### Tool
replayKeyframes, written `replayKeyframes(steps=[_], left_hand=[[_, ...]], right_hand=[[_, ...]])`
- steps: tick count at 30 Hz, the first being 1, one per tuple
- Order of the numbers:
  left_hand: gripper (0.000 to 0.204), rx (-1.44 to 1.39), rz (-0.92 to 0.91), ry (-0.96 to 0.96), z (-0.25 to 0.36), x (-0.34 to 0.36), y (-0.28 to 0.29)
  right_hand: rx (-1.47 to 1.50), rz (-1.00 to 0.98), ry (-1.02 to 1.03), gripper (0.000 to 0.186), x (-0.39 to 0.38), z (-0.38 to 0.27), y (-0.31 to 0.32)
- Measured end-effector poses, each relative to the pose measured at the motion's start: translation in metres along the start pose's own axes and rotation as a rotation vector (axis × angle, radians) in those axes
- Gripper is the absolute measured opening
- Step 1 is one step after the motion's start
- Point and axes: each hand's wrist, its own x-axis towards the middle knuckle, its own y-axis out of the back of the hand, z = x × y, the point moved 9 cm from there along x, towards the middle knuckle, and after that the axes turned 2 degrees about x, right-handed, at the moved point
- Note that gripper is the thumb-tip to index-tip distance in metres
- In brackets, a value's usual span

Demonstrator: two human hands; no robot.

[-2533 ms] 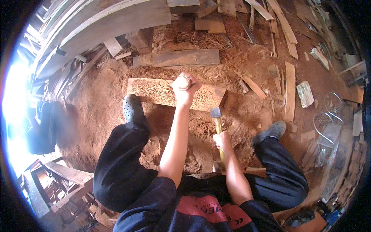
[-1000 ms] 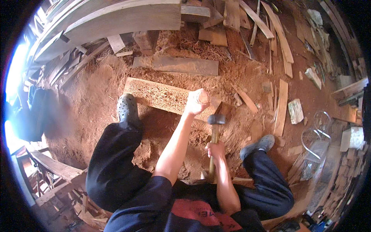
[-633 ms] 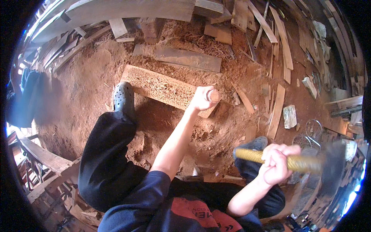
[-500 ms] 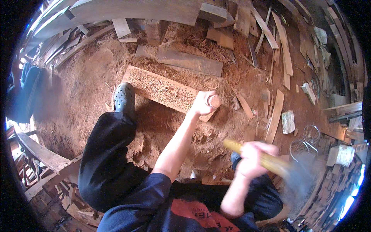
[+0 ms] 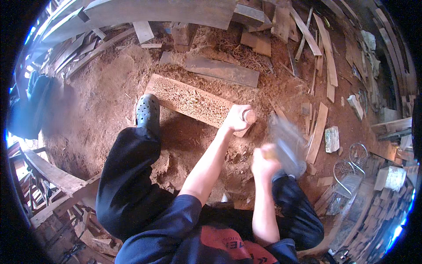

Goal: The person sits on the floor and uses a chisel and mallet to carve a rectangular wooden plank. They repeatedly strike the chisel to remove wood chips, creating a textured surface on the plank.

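A pale board [image 5: 184, 97] pitted with many small holes lies slanted on red-brown dirt, with my left shoe [image 5: 147, 110] against its left end. At its right end, my left hand [image 5: 234, 118] is closed round an upright tool [image 5: 249, 116] with a round wooden top; its lower end is hidden by the hand. Just right of and below that, my right hand [image 5: 266, 165] grips a hammer with a yellowish handle, mostly hidden by the fist. The hammer head [image 5: 285, 141] is a grey motion blur beside the tool, not visibly touching it.
Planks [image 5: 176, 11] are piled along the back. Slats [image 5: 317, 132] and a pale block [image 5: 332, 139] lie on the right, near a wire object [image 5: 354, 165]. A timber frame [image 5: 57, 174] stands at lower left; a bluish blurred shape [image 5: 39, 105] is at far left.
My right hand has swung the hammer out to the right, then back leftward and up toward my left hand. My left hand has shifted right along the board with the upright tool.
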Motion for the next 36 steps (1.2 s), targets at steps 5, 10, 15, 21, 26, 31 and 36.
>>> replayKeyframes(steps=[5, 10, 15, 21, 26, 31, 36], left_hand=[[0.029, 0.320, 0.032, -0.127, -0.014, -0.002, 0.013], [0.027, 0.260, -0.029, 0.067, -0.011, -0.004, 0.004], [0.023, 0.198, 0.044, -0.126, -0.006, 0.000, 0.007], [0.024, 0.289, -0.041, 0.079, -0.017, -0.009, 0.008], [0.020, 0.227, 0.016, -0.169, -0.004, 0.000, 0.035], [0.027, -0.542, 0.199, 0.274, -0.052, 0.000, 0.077], [0.022, -0.061, 0.189, 0.067, -0.039, -0.004, 0.070]], right_hand=[[-0.305, -0.212, -0.118, 0.025, -0.005, -0.018, 0.012], [0.407, 0.044, 0.187, 0.015, -0.014, -0.081, 0.065], [-0.422, -0.191, -0.252, 0.016, 0.009, 0.058, -0.026], [-0.139, -0.238, -0.459, 0.017, -0.010, 0.116, -0.002], [-0.301, -0.311, -0.560, 0.019, -0.037, 0.207, -0.045], [-0.389, -0.303, -0.456, 0.017, -0.052, 0.222, -0.054], [-0.323, -0.350, -0.484, 0.015, -0.055, 0.237, -0.063]])
